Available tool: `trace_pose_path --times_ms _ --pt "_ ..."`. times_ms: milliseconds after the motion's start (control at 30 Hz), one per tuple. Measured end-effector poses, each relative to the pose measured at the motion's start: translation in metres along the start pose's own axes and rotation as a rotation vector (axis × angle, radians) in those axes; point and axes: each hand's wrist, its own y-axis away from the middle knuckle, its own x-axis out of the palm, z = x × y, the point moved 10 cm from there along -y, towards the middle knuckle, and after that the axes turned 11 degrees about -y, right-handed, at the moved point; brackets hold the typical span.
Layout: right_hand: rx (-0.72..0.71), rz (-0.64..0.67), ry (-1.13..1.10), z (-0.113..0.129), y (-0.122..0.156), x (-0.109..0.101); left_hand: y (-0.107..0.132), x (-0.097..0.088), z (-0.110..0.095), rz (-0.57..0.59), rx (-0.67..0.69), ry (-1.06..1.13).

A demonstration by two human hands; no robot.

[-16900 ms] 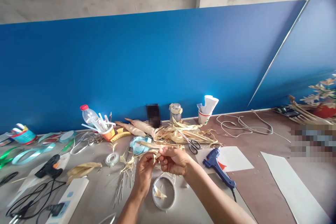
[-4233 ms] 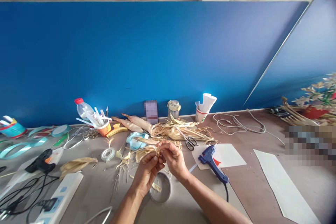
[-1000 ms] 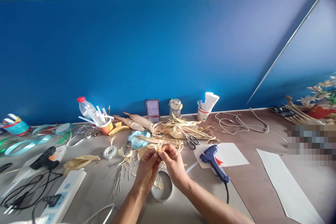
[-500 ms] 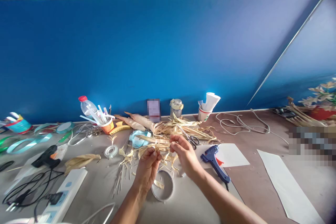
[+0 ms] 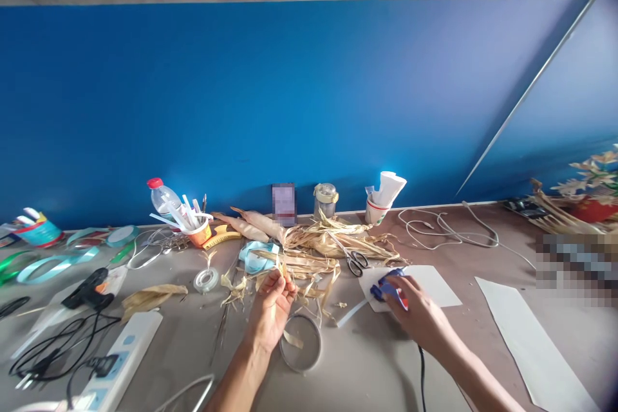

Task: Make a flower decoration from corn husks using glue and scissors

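Observation:
Pinched between the fingertips of my left hand [image 5: 274,306] is a small piece of corn husk [image 5: 282,264], its tip pointing up. My right hand [image 5: 419,310] is closed over a blue hot glue gun [image 5: 381,284] with a red trigger, which rests on white paper [image 5: 437,283]; much of its handle is hidden under my fingers. Beyond my left hand lies a heap of dried corn husks [image 5: 338,241], with scissors [image 5: 357,262] at its right side. A round tape roll [image 5: 300,370] sits just below my left hand. A whitish stick [image 5: 352,313] lies left of the glue gun.
At left are a white power strip [image 5: 126,351], a black glue gun [image 5: 89,290] and tangled cords. Cups of white sticks [image 5: 197,232] and rolled paper [image 5: 376,211], a bottle [image 5: 164,196] and a jar [image 5: 326,199] stand along the blue partition [image 5: 309,96].
My right hand has moved right, away from my left hand, and closed on the blue glue gun. My left hand stays in place with the husk piece.

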Motion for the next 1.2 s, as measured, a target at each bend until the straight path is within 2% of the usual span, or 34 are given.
trace_pose_path --times_ms 100,200,433,533,600,667,733,833,900,1000,1100,1200 --pt "0.028 0.017 0.312 -0.033 0.011 -0.005 0.0 0.001 0.0 0.005 0.0 -0.002" --pt "0.017 0.034 0.467 -0.037 0.017 -0.001 0.0 0.002 0.001 0.001 -0.007 -0.018" --pt "0.083 0.119 0.473 -0.038 0.014 0.012 -0.001 0.001 0.004 0.013 -0.028 0.006" --pt "0.079 0.087 0.389 -0.04 0.011 0.006 0.0 0.002 0.004 0.038 -0.028 0.014" --pt "0.058 0.024 0.238 -0.038 0.009 -0.005 0.0 0.003 0.004 0.048 -0.031 0.019" --pt "0.052 -0.057 0.003 -0.036 0.009 -0.023 0.0 0.002 0.005 0.051 -0.035 0.026" --pt "0.083 -0.061 -0.309 -0.035 0.011 -0.035 0.0 0.003 0.006 0.056 -0.038 0.032" --pt "0.085 0.091 -0.776 -0.012 0.016 -0.035 0.0 0.006 0.007 0.074 -0.05 0.028" --pt "0.047 0.199 -0.892 0.015 0.02 -0.029 0.0 0.007 0.007 0.075 -0.053 0.023" --pt "0.021 0.353 -0.779 0.056 0.022 -0.005 0.0 0.007 0.005 0.061 -0.048 0.013" --pt "-0.137 0.358 -0.599 0.1 0.018 0.012 0.001 0.007 0.002 0.054 -0.039 0.013" --pt "-0.265 0.343 -0.541 0.131 0.015 0.028 0.0 0.005 -0.002 0.039 -0.025 0.027"
